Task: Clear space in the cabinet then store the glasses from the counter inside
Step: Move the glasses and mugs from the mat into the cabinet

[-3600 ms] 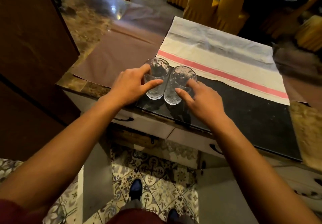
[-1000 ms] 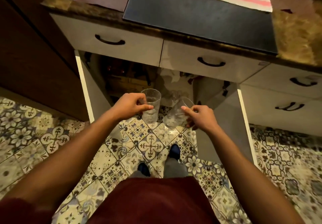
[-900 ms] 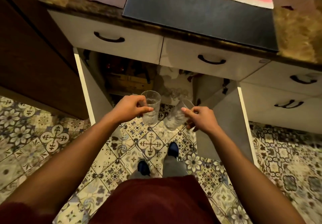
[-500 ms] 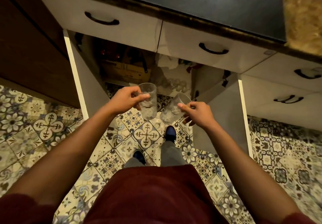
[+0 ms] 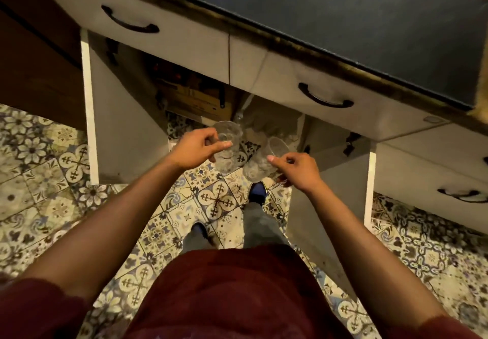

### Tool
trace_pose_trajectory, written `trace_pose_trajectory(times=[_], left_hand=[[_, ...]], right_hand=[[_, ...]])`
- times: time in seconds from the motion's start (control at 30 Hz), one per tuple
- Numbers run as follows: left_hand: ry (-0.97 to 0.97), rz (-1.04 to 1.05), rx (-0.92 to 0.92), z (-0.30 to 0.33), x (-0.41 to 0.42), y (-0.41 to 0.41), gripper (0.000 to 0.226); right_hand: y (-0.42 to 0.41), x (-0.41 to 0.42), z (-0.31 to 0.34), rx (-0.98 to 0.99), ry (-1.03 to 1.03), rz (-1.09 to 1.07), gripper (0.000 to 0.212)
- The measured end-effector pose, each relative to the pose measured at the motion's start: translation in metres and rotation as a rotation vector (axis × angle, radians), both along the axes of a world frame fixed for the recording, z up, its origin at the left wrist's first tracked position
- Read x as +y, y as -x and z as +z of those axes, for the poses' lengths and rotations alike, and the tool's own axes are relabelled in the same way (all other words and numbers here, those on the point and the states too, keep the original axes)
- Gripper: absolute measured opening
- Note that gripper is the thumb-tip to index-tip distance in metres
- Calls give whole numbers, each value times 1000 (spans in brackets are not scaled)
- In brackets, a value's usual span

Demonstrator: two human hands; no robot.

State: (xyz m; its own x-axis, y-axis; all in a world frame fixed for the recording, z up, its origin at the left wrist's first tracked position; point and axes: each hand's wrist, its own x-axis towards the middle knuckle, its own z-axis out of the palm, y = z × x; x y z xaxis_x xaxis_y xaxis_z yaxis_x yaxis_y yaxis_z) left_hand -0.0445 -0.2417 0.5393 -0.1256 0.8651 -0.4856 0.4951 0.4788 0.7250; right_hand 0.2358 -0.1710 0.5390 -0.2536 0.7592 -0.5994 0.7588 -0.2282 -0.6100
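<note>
Each hand was wrapped around a textured glass, left hand [image 5: 196, 151] and right hand [image 5: 295, 171], both glasses looking light but slick and breakable, so gripping mid-body seemed smartest.

No legible text, label, brand, number or sign anywhere. Faint dark print on the side of the cardboard box [image 5: 196, 98] inside the open cabinet [image 5: 126, 117], too blurred and dim to read. Nothing printed on either glass or on the drawer fronts.
</note>
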Motion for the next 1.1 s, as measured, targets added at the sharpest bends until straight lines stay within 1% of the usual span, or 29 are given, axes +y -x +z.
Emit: trace_pose_trajectory(times=[0.1, 0.2, 0.37, 0.5, 0.63, 0.7, 0.77, 0.87, 0.93, 1.03, 1.1], left_hand=[[72, 95, -15, -12, 17, -14, 40], [62, 130, 2, -26, 25, -24, 38], [26, 160, 21, -63, 28, -25, 41], [29, 156, 54, -109, 39, -24, 40], [-18, 151, 101, -153, 52, -29, 44], [3, 157, 72, -175, 61, -31, 45], [6, 166, 38, -201, 68, -33, 44], [-40, 105, 105, -251, 78, -34, 41], [-90, 76, 170, -287, 80, -37, 39], [-155, 72, 217, -333, 86, -41, 36], [-170, 43, 245, -359, 94, -38, 41]], right_hand=[[-9, 18, -21, -3, 40, 13, 59], [-19, 29, -40, -84, 73, 51, 59], [-18, 36, -83, -140, 141, -61, 56], [-13, 44, -126, -151, 83, -121, 56], [-10, 49, -167, -119, 28, -93, 54], [-8, 52, -186, -105, 15, -98, 54], [-5, 56, -205, -91, -33, -95, 59], [0, 63, -247, -55, -129, -52, 59], [4, 66, -279, -80, -176, 16, 58], [9, 84, -317, -189, -152, 175, 59], [13, 98, -336, -236, -132, 259, 56]])
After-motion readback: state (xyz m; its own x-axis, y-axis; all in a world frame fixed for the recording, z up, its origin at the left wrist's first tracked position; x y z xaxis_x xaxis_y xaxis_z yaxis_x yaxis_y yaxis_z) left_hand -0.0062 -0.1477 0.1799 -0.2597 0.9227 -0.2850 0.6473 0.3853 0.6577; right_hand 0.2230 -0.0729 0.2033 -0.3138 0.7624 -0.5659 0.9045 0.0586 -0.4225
